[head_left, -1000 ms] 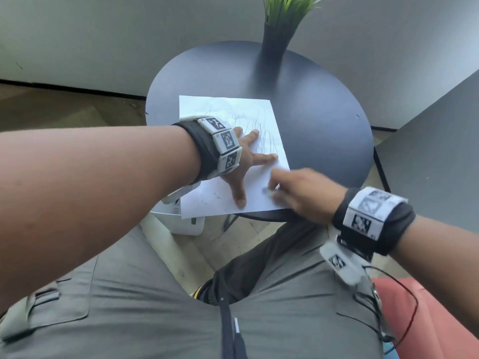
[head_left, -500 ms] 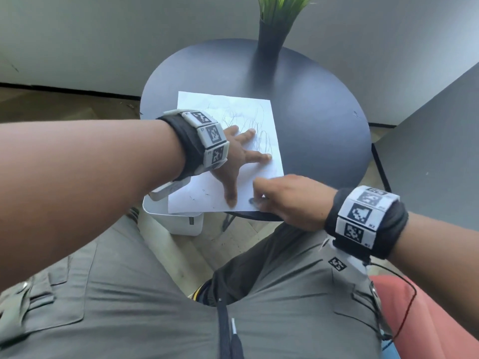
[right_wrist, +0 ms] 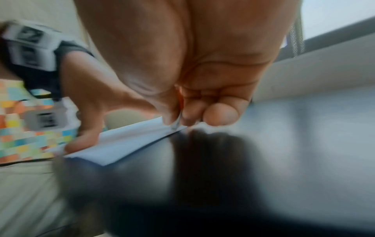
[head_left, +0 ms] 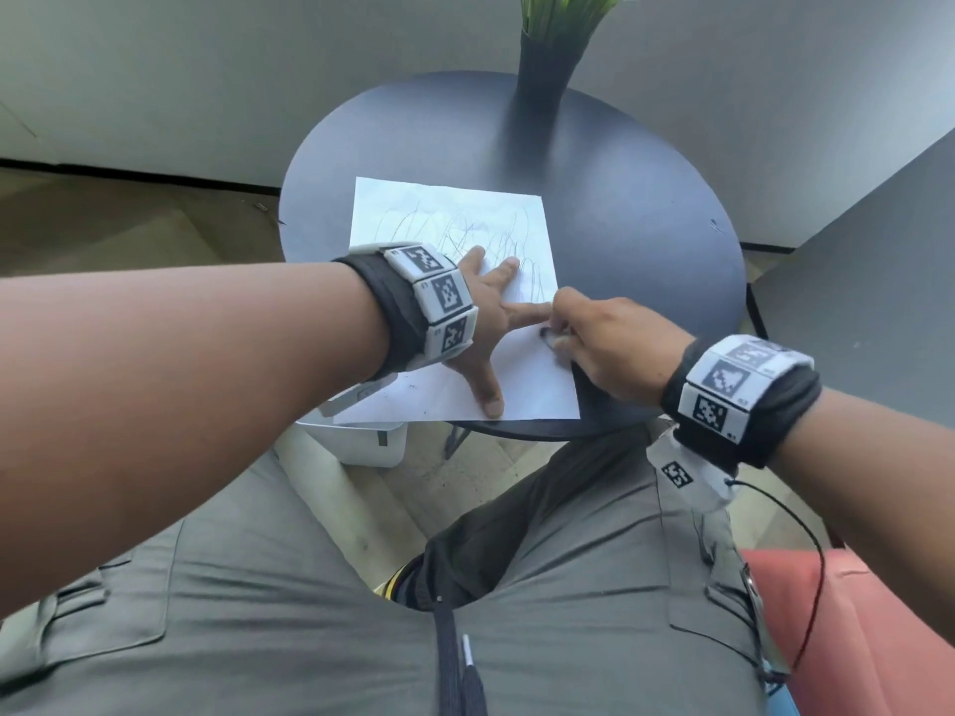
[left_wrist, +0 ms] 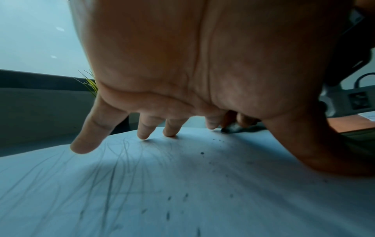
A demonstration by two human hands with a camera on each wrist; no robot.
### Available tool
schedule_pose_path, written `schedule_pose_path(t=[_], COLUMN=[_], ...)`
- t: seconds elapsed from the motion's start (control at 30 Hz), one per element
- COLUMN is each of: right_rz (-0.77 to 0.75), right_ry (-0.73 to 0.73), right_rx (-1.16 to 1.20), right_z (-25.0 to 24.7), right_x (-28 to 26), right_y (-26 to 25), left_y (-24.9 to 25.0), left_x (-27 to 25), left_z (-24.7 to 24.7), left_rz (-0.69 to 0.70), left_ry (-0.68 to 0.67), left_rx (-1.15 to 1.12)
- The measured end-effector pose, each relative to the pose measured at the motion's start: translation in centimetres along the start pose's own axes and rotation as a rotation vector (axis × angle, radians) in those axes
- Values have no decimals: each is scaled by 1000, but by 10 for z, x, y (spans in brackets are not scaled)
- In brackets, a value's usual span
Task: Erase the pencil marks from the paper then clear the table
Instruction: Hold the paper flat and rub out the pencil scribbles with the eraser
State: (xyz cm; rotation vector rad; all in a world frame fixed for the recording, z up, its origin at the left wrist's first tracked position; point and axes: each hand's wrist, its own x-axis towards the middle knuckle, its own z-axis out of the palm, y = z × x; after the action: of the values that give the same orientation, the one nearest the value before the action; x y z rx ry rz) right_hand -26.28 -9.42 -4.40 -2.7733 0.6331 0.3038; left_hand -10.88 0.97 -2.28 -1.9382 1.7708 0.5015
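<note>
A white sheet of paper (head_left: 449, 219) with grey pencil scribbles (head_left: 465, 235) lies on the round dark table (head_left: 646, 240). My left hand (head_left: 491, 323) lies spread flat on the sheet, fingers straight, holding it down. My right hand (head_left: 594, 338) pinches a small white eraser (head_left: 555, 339) with a dark smudged tip against the paper's right edge, just beside my left index finger. The left wrist view has the eraser (left_wrist: 231, 128) past my fingertips (left_wrist: 142, 134), with dark crumbs (left_wrist: 202, 153) on the paper (left_wrist: 182, 192). The right wrist view is blurred; the paper's edge (right_wrist: 131, 144) shows under my curled fingers (right_wrist: 215, 115).
A dark vase with a green grass plant (head_left: 548, 59) stands at the table's far edge. A white bin (head_left: 362, 441) sits on the floor under the table's near left edge. A red seat (head_left: 852, 612) is at my right. Grey walls enclose the corner.
My right hand has moved with the eraser from the paper's near right corner up along the right edge to beside my left index finger. My left hand stays pressed on the sheet.
</note>
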Motion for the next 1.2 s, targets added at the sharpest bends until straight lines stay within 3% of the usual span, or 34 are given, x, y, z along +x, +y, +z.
schedule_pose_path(t=[0.13, 0.27, 0.4, 0.43, 0.57, 0.7, 0.83, 0.97, 1.0, 1.1, 1.2], right_rz=[-185, 44, -217, -208, 25, -207, 34, -188, -190, 4, -123], right_ry=[-160, 0, -139, -154, 8, -119, 9, -117, -122, -9, -56], right_rx=[4, 44, 10, 17, 65, 13, 83, 25, 37, 98, 22], right_z=[11, -2, 18, 16, 4, 21, 5, 23, 21, 6, 14], right_x=[-18, -1, -18, -19, -3, -25, -10, -28, -28, -11, -20], right_y=[-21, 3, -25, -25, 1, -28, -1, -27, -28, -2, -15], left_y=[4, -2, -2, -3, -5, -5, -6, -4, -3, -4, -3], left_x=[3, 8, 9, 10, 12, 14, 13, 13, 14, 12, 12], left_z=[-4, -1, -1, -1, 2, 4, 4, 3, 3, 3, 3], left_rz=[-7, -16, -12, -11, -15, -12, -19, -24, -25, -32, -30], left_ry=[-26, -42, -48, -48, -44, -27, -36, -37, -35, -45, -48], left_rx=[47, 21, 61, 63, 27, 72, 36, 55, 52, 25, 31])
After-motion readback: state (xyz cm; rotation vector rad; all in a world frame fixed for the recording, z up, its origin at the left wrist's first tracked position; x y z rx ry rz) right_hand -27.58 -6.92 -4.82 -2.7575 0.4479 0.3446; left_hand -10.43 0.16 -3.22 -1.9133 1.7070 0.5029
